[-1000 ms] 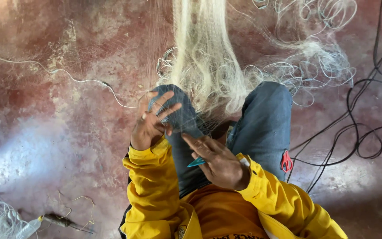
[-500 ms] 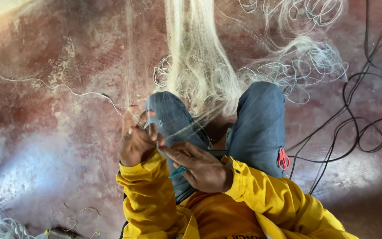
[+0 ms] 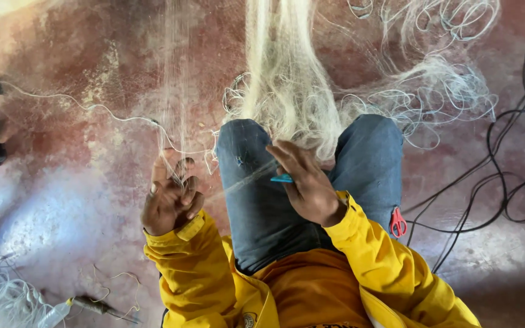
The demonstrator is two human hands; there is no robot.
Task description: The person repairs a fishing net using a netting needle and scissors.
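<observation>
The left hand (image 3: 170, 197) pinches fine strands of the pale fishing net (image 3: 287, 85), fingers spread and raised, out beside the left knee. The right hand (image 3: 308, 182) holds one small blue netting needle (image 3: 282, 178) between thumb and fingers, over the lap. A thin line runs taut between both hands. The net hangs bunched between the two knees. One pair of red scissors (image 3: 398, 221) lies beside the right thigh. Black cables (image 3: 505, 182) loop on the floor (image 3: 62, 152).
</observation>
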